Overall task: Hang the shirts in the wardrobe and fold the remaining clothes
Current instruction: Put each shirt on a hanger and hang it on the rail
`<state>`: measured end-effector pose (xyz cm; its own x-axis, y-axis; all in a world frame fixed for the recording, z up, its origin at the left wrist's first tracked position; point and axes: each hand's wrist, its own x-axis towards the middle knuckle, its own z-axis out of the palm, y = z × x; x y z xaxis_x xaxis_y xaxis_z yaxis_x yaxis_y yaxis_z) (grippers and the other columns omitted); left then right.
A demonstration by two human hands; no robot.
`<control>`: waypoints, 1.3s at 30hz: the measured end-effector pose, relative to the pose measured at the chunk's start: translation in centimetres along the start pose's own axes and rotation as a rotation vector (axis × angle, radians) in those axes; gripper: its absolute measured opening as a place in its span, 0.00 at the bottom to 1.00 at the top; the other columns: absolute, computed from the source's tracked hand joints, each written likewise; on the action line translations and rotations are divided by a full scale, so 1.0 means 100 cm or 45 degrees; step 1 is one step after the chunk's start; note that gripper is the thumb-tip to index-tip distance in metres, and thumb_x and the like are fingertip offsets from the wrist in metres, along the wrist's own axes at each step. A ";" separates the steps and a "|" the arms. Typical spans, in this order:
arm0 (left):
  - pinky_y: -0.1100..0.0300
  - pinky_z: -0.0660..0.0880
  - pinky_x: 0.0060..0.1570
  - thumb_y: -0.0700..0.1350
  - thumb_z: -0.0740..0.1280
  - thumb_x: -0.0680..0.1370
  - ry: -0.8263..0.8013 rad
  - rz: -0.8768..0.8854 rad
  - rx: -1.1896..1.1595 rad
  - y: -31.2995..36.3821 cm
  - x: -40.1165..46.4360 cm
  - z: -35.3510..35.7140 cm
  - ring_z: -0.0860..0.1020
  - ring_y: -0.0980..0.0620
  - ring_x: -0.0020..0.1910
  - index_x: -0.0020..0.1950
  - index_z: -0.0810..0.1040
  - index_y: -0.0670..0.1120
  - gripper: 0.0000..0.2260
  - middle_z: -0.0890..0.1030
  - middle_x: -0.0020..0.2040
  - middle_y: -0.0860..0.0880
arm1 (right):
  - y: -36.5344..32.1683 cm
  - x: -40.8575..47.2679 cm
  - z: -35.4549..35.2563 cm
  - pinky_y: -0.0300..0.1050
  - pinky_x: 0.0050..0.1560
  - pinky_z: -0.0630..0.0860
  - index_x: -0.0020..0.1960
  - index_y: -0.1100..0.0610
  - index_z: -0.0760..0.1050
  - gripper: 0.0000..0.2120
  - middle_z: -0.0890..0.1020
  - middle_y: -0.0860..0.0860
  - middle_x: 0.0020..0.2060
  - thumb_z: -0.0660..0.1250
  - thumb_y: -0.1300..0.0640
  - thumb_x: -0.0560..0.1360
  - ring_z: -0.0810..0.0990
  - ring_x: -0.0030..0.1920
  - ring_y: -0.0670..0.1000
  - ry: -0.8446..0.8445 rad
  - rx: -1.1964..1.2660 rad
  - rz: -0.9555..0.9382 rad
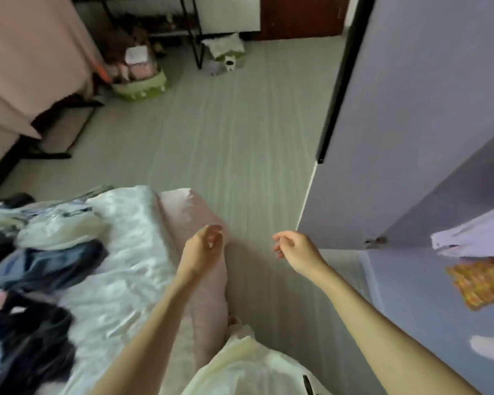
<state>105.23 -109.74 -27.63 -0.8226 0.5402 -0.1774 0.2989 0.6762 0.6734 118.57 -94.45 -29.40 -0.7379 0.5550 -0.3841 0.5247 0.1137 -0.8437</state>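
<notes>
- Nearest of all, a pale cream garment [248, 363] worn by the person fills the bottom middle, with both bare forearms reaching out past it.
- The left hand [203, 246] hangs over the near corner of the bed, fingers loosely curled and holding nothing.
- The right hand [295, 249] hangs above the floor, well apart from the left — fingers also loosely curled, nothing in them.
- On the left, the bed [131, 252] carries a rumpled white sheet; its pink side [200, 280] faces the floor.
- The clothes lie heaped on the bed's left part: a black garment [26, 343] nearest, a blue denim piece [49, 263] beyond it, and a white garment [60, 226] farther still.
- At the right, the wardrobe stands with its grey door [397, 124] swung out; a white shirt [474, 238] and an orange patterned garment [482, 280] show at its edge.
- The grey striped floor [226, 138] runs between bed and wardrobe.
- Farthest off, blurred — a green basket [140, 84] and a black metal frame [191, 29].
</notes>
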 end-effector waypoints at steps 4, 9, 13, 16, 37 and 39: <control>0.57 0.72 0.50 0.39 0.61 0.78 0.269 -0.318 -0.064 -0.084 -0.029 -0.074 0.79 0.46 0.53 0.60 0.77 0.44 0.12 0.81 0.54 0.44 | -0.052 0.019 0.094 0.44 0.46 0.75 0.49 0.53 0.74 0.11 0.79 0.48 0.38 0.54 0.62 0.79 0.79 0.38 0.50 -0.325 -0.095 -0.110; 0.59 0.68 0.48 0.42 0.59 0.79 0.463 -0.569 -0.064 -0.175 -0.052 -0.142 0.76 0.49 0.55 0.64 0.74 0.45 0.14 0.79 0.57 0.45 | -0.102 0.039 0.206 0.45 0.49 0.77 0.52 0.57 0.75 0.11 0.78 0.48 0.36 0.54 0.63 0.79 0.78 0.39 0.50 -0.586 -0.192 -0.182; 0.56 0.69 0.57 0.41 0.59 0.79 0.458 -0.710 0.036 -0.258 -0.045 -0.185 0.73 0.46 0.61 0.67 0.70 0.42 0.17 0.74 0.63 0.42 | -0.128 0.055 0.289 0.38 0.40 0.73 0.57 0.60 0.73 0.13 0.77 0.50 0.39 0.52 0.62 0.80 0.76 0.36 0.47 -0.755 -0.262 -0.164; 0.51 0.67 0.62 0.39 0.58 0.78 0.332 -0.783 0.142 -0.323 -0.020 -0.210 0.67 0.41 0.65 0.70 0.66 0.41 0.20 0.69 0.67 0.39 | -0.144 0.078 0.345 0.36 0.39 0.72 0.59 0.58 0.73 0.13 0.77 0.48 0.41 0.52 0.61 0.80 0.77 0.38 0.47 -0.819 -0.339 -0.133; 0.52 0.63 0.34 0.46 0.56 0.81 0.532 -0.576 0.443 -0.487 0.101 -0.241 0.78 0.34 0.40 0.50 0.73 0.40 0.10 0.81 0.40 0.36 | -0.142 0.167 0.493 0.40 0.67 0.59 0.75 0.42 0.47 0.34 0.52 0.42 0.73 0.63 0.51 0.76 0.56 0.71 0.43 -0.863 -0.658 -0.351; 0.50 0.65 0.33 0.47 0.57 0.81 0.561 -0.515 0.300 -0.460 0.069 -0.239 0.78 0.34 0.39 0.48 0.73 0.40 0.11 0.81 0.38 0.37 | -0.151 0.154 0.500 0.43 0.71 0.50 0.73 0.36 0.35 0.45 0.40 0.39 0.74 0.67 0.48 0.73 0.44 0.73 0.42 -0.985 -0.788 -0.533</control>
<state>74.22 -149.07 -42.64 -0.9992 -0.0033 -0.0393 -0.0199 0.9026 0.4301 78.10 -128.85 -41.36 -0.8634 -0.2722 -0.4248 0.1314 0.6916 -0.7102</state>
